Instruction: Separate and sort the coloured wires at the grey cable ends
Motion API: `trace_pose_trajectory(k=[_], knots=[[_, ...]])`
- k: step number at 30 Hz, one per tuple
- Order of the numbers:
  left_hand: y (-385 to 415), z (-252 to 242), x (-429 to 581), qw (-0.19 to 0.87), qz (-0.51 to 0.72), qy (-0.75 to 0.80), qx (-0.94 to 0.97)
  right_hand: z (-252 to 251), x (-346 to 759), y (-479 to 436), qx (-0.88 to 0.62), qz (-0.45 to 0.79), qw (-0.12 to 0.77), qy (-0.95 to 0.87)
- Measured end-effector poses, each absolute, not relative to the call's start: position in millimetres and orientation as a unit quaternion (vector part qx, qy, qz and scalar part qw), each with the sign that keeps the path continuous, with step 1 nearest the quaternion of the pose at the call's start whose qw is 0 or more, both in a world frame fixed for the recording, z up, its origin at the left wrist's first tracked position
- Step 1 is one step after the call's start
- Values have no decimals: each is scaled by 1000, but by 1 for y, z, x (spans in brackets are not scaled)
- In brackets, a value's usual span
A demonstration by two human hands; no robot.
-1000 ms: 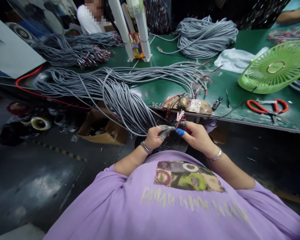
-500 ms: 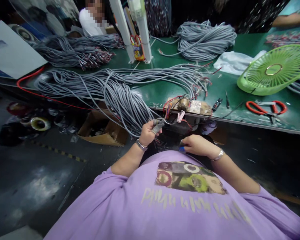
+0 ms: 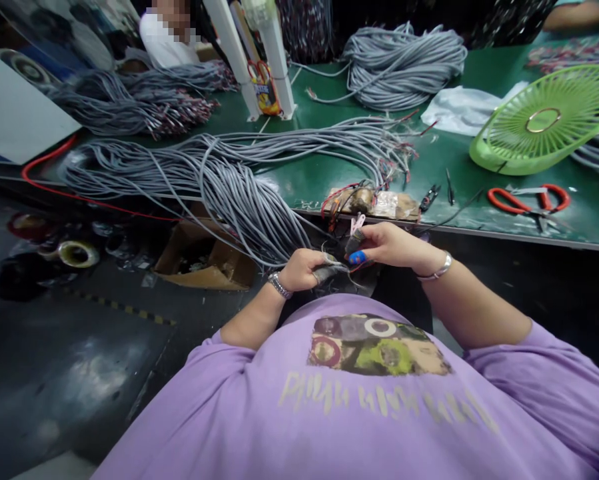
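My left hand (image 3: 304, 269) is closed on the end of a grey cable (image 3: 336, 265), with grey coverings on its thumb and finger. Thin wires fan out from that cable end. Opposite it, my right hand (image 3: 382, 247) pinches at the thin wires, a blue wrap on one finger and a grey one on another. A long bundle of grey cables (image 3: 249, 200) drapes over the table edge beside my left hand. Just beyond my right hand, a pink clip (image 3: 358, 223) is fixed by a wooden block (image 3: 396, 205) with wires around it.
Red-handled pliers (image 3: 529, 201), small black cutters (image 3: 430, 198) and a green fan (image 3: 544, 120) are on the green table (image 3: 504, 230) at right. A cable coil (image 3: 404, 67) lies behind. Below stands a cardboard box (image 3: 204, 260). A person (image 3: 166, 40) sits across the table.
My right hand has risen and moved left to meet the cable end. My left hand has turned and lowered slightly, still holding the cable. The view has shifted a little.
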State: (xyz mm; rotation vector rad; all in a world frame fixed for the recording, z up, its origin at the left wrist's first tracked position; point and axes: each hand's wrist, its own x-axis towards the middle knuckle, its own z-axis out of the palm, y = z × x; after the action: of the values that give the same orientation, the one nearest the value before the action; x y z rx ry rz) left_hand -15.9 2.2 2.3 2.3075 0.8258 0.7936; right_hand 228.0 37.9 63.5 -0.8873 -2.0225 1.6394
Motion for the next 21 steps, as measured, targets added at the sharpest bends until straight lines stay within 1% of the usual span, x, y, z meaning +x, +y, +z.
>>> trace_pose_trajectory(k=[2, 4, 7, 9, 10, 12, 16, 19, 21], knots=[[2, 3, -17, 266, 275, 311, 870, 66, 226, 37, -303, 570, 146, -750], [3, 3, -17, 254, 259, 317, 877, 67, 224, 34, -295, 533, 130, -783], [4, 1, -16, 242, 237, 334, 880, 65, 221, 27, -307, 455, 142, -824], [4, 0, -15, 243, 228, 343, 878, 60, 220, 23, -320, 430, 159, -829], [5, 0, -15, 248, 229, 344, 876, 56, 219, 21, -321, 440, 178, -820], [5, 1, -14, 266, 239, 340, 870, 46, 217, 16, -314, 506, 240, -767], [5, 7, -14, 317, 248, 315, 860, 27, 210, 5, -321, 693, 387, -516], [3, 10, -13, 365, 248, 297, 847, 18, 208, 1, -341, 761, 436, -338], [1, 8, -13, 413, 254, 291, 825, 14, 211, 4, -339, 770, 463, -279]])
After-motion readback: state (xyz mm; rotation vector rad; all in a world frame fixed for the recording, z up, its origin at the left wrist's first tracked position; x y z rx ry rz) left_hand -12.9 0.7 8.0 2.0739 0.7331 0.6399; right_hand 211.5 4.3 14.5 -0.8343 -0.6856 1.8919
